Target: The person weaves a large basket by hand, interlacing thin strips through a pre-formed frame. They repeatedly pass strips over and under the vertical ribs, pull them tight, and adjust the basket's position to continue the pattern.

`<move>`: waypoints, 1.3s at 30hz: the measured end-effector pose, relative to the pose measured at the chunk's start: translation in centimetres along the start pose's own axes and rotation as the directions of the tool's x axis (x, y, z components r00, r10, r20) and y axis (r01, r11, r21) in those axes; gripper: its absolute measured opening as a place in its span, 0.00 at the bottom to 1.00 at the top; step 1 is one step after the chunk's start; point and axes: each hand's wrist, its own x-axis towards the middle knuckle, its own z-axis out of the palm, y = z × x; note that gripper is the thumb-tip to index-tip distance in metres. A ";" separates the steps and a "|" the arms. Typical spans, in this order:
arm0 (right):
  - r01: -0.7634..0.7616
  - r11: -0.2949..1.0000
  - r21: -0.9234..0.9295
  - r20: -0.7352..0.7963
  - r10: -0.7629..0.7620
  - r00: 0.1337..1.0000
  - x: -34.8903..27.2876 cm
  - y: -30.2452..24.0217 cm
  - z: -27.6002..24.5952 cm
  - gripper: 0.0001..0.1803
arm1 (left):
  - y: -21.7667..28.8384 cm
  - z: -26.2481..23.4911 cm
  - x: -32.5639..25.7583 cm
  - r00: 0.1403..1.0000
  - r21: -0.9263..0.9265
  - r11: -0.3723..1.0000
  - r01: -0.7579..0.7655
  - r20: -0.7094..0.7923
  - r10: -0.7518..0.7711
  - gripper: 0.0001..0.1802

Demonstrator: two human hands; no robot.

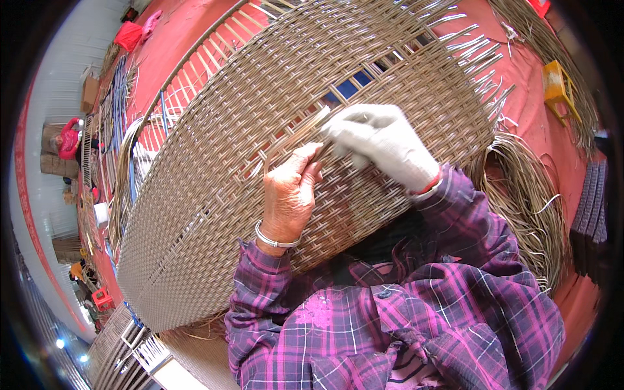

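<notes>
A large brown wicker panel [195, 214], woven from flat strips, slants across the space in front of me. Over its middle my left hand [288, 198], bare with a bracelet at the wrist, is closed, thumb against fingers, on a brown wicker strip [281, 144]. The strip bends up from that hand and runs toward the glove. My right hand [389, 144], in a white glove, pinches the strip just right of my left fingertips; its exact grip is partly hidden. Beyond both hands a narrow unwoven gap [348, 87] shows blue and red through the weave.
Loose strip ends [478, 55] stick out along the panel's far right edge. A bundle of wicker strips [526, 201] lies at my right, near a yellow stool [560, 92]. Far left, a person in red [69, 138] sits by the wall. Red sheeting [455, 19] covers the floor.
</notes>
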 end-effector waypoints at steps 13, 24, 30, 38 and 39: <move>0.305 0.796 -0.523 -0.100 -0.413 0.905 3.5 1.0 -7.2 0.11 | -0.6 4.5 7.9 0.936 0.370 0.888 -0.273 -0.109 0.334 0.06; 0.330 0.367 -0.870 0.118 -0.495 0.861 5.6 0.7 -7.9 0.19 | -0.9 5.1 9.3 0.962 0.414 0.890 -0.191 -0.102 0.254 0.05; 0.319 0.824 -0.468 0.058 -0.331 0.942 4.4 0.3 -8.1 0.09 | 0.1 5.5 8.6 0.938 0.159 0.943 -0.291 -0.146 0.314 0.07; 0.180 0.952 -0.247 0.000 -0.186 0.983 3.5 0.8 -6.5 0.14 | 0.5 6.0 8.7 0.892 0.312 0.861 -0.402 -0.082 0.446 0.11; 0.177 0.955 -0.239 0.005 -0.181 0.983 3.3 0.9 -6.3 0.14 | 0.4 6.0 8.6 0.895 0.334 0.853 -0.402 -0.056 0.443 0.13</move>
